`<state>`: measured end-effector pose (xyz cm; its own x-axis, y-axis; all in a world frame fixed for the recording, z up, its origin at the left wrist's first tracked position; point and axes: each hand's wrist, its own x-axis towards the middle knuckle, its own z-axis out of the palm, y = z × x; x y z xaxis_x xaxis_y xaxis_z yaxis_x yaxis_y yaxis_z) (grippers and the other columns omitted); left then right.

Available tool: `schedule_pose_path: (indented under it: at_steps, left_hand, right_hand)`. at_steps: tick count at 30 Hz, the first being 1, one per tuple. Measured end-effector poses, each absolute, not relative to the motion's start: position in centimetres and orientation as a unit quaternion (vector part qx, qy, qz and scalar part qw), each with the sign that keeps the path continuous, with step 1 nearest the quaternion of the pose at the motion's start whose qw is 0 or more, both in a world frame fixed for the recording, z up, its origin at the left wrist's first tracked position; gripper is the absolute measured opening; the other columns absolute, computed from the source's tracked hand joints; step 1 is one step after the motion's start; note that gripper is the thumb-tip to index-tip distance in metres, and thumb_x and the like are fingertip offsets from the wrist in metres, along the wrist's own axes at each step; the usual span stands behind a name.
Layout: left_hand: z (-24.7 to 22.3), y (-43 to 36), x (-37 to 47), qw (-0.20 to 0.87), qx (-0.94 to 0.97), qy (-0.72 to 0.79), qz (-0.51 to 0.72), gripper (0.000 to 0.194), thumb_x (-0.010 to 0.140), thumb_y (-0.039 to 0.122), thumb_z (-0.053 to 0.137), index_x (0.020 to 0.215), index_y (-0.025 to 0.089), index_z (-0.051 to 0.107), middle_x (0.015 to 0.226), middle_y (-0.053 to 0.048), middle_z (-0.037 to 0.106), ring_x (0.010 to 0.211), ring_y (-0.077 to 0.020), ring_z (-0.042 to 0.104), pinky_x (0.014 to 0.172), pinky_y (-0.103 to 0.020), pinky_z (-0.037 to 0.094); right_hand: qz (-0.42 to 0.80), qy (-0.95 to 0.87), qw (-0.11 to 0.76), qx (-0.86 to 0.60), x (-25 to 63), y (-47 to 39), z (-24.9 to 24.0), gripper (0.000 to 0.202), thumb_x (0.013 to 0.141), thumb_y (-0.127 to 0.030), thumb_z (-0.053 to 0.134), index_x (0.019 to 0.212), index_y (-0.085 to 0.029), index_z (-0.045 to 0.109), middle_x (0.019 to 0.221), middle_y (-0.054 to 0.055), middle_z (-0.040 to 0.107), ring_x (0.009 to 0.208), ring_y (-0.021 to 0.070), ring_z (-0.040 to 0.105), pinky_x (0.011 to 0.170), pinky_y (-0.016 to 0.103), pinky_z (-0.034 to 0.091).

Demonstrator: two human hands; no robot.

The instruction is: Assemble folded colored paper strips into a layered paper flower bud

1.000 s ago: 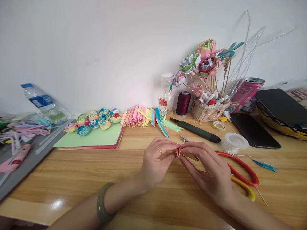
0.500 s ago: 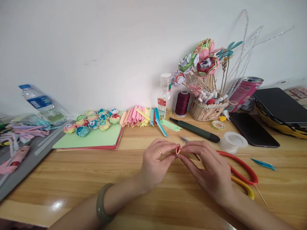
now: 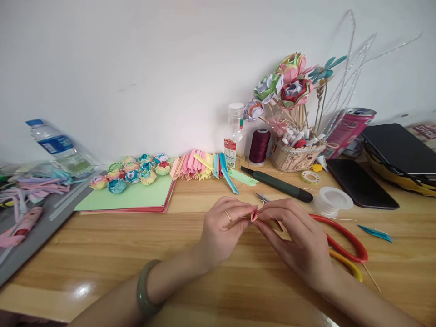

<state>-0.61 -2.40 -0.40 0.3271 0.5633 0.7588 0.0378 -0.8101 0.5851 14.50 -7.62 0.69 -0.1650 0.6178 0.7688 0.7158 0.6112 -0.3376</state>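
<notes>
Between my fingertips is a small folded piece of pink and cream paper (image 3: 254,215), held above the wooden table (image 3: 136,245). My left hand (image 3: 223,231) pinches its left side. On its right side, my right hand (image 3: 294,240) grips it with thumb and fingers pressed together. Scissors with red and yellow handles (image 3: 357,247) lie beside and partly under my right hand. A folded blue paper piece (image 3: 375,233) rests to the right. Beyond my hands are a dark green craft knife (image 3: 279,185) and a row of folded coloured papers (image 3: 195,165).
Paper rosettes (image 3: 132,176) sit on green paper (image 3: 129,200) at the left. Farther back stand a glass bottle (image 3: 235,131), a maroon thread spool (image 3: 260,147) and a basket of paper flowers (image 3: 296,156). A white spool (image 3: 332,201) and a phone (image 3: 361,184) lie at the right.
Both hands keep their grip on the small paper, which is tilted slightly differently. The view has shifted very slightly; the other objects look unmoved.
</notes>
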Motion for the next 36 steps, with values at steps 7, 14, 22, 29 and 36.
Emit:
schedule_pose_path:
  at_steps: [7, 14, 22, 29, 36]
  left_hand:
    - [-0.3, -2.5, -0.7, 0.233, 0.777, 0.205, 0.547, 0.023, 0.075, 0.010, 0.062, 0.097, 0.017, 0.066, 0.084, -0.008, 0.067, 0.078, -0.0147, 0.062, 0.067, -0.027, 0.054]
    - [-0.1, -2.9, -0.6, 0.245, 0.762, 0.243, 0.548, 0.021, 0.071, 0.013, 0.066, 0.091, 0.017, 0.064, 0.082, -0.005, 0.066, 0.077, -0.0149, 0.062, 0.070, -0.028, 0.052]
    - [0.3, -3.0, -0.5, 0.324, 0.731, 0.227, 0.556, 0.016, 0.068, 0.014, 0.069, 0.079, 0.015, 0.058, 0.075, -0.003, 0.059, 0.070, -0.0121, 0.058, 0.061, -0.023, 0.049]
    - [-0.2, -2.9, -0.4, 0.409, 0.705, 0.241, 0.527, 0.013, 0.069, 0.015, 0.067, 0.077, 0.015, 0.056, 0.075, -0.003, 0.055, 0.069, -0.0114, 0.054, 0.061, -0.024, 0.048]
    - [-0.3, -2.9, -0.4, 0.430, 0.698, 0.243, 0.519, 0.015, 0.069, 0.016, 0.066, 0.076, 0.017, 0.053, 0.075, -0.002, 0.053, 0.069, -0.0112, 0.052, 0.061, -0.024, 0.047]
  right_hand:
    - [0.036, -0.758, 0.489, -0.430, 14.7, -7.3, 1.2, 0.017, 0.079, -0.005, 0.056, 0.079, -0.021, 0.051, 0.077, 0.002, 0.055, 0.072, 0.0148, 0.054, 0.060, 0.028, 0.046]
    - [0.114, -0.745, 0.513, -0.410, 14.9, -6.9, 1.2, 0.017, 0.080, -0.006, 0.057, 0.077, -0.022, 0.050, 0.074, 0.000, 0.057, 0.071, 0.0140, 0.054, 0.062, 0.027, 0.046]
    - [0.244, -0.711, 0.511, -0.417, 15.6, -6.6, 0.9, 0.010, 0.080, -0.020, 0.061, 0.082, -0.023, 0.052, 0.074, -0.001, 0.057, 0.069, 0.0137, 0.056, 0.062, 0.027, 0.048]
    - [0.266, -0.712, 0.507, -0.406, 15.9, -6.2, 0.8, 0.009, 0.078, -0.021, 0.063, 0.078, -0.023, 0.054, 0.073, -0.001, 0.058, 0.069, 0.0126, 0.057, 0.061, 0.024, 0.049]
    - [0.276, -0.687, 0.538, -0.403, 15.7, -5.9, 0.9, 0.014, 0.074, -0.025, 0.068, 0.076, -0.022, 0.054, 0.071, 0.000, 0.059, 0.067, 0.0142, 0.059, 0.061, 0.026, 0.053]
